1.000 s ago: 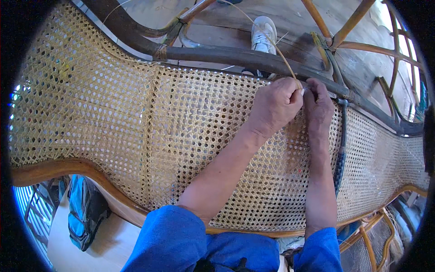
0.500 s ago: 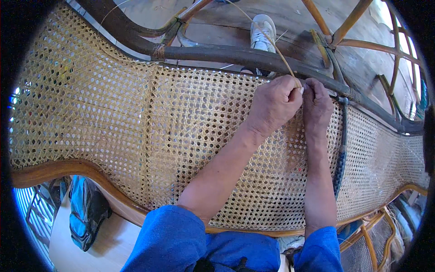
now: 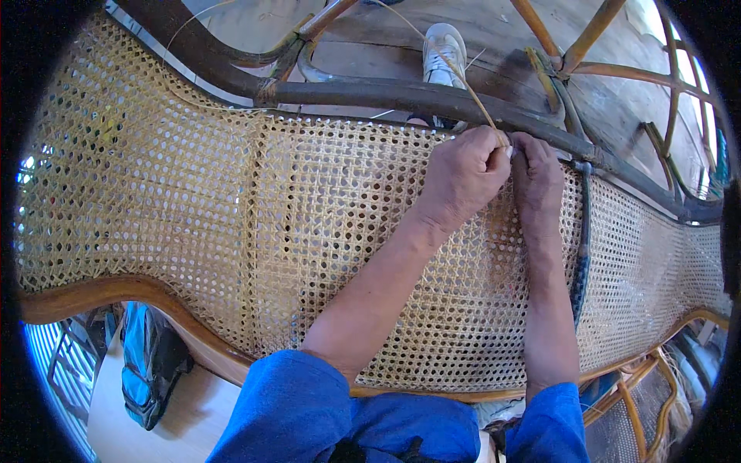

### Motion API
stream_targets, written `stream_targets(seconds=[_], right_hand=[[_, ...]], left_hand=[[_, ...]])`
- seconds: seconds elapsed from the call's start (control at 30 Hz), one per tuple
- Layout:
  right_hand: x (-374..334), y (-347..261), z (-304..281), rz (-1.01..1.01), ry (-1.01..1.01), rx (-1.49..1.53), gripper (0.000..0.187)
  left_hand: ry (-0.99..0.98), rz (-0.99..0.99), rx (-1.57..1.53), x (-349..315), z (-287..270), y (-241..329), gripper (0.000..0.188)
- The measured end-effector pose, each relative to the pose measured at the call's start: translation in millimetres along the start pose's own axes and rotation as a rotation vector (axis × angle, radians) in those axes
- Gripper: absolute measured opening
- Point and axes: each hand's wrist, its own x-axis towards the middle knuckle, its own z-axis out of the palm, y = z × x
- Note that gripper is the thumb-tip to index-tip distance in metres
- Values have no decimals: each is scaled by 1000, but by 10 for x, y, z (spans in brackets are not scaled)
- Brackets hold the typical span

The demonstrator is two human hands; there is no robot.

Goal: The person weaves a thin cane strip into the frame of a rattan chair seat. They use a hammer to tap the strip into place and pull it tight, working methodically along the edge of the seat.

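A broad panel of woven cane webbing (image 3: 347, 201) stretches in front of me, its far edge against a dark rattan pole (image 3: 386, 94). At that edge my left hand (image 3: 467, 174) is closed, thumb against curled fingers, on a thin cane strand (image 3: 469, 89) that rises away over the pole. My right hand (image 3: 538, 185) sits right beside it, fingers bent down and pressed together at the same edge. Whatever its fingertips grip is hidden. Both forearms pass over the webbing.
A dark bound crosspiece (image 3: 583, 247) divides the webbing to the right. Along the near edge runs a curved brown rattan rail (image 3: 116, 290). Beyond the pole are a white shoe (image 3: 444, 55) and rattan struts (image 3: 590, 37). A blue and black backpack (image 3: 147, 366) lies at lower left.
Both hands stay at the far edge in nearly the same pose. My right fingers have shifted slightly toward the left hand, and the whole view has moved a little.
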Motion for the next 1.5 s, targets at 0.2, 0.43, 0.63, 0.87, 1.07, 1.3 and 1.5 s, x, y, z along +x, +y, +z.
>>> stream_targets(seconds=[0.2,0.43,0.63,0.87,1.07,1.3,1.5], right_hand=[[21,52,0,-26,-58,-33,30],[1,83,-1,4,-85,-7,32],[-39,208,43,11,-49,151,30],[-29,90,-24,-8,-89,39,29],[34,-6,-94,-85,-191,-240,26],[-237,18,-531,91,73,-118,37],[-1257,-22,-1357,649,-178,-332,37]], left_hand=[[-2,1,-10,4,8,10,5],[-5,-7,2,2,12,-15,4],[14,9,-6,7,22,-12,4],[30,-37,-18,-12,-8,-10,4],[96,21,211,6,31,-3,5],[125,-32,253,9,21,-23,4],[114,-14,295,12,38,-35,7]])
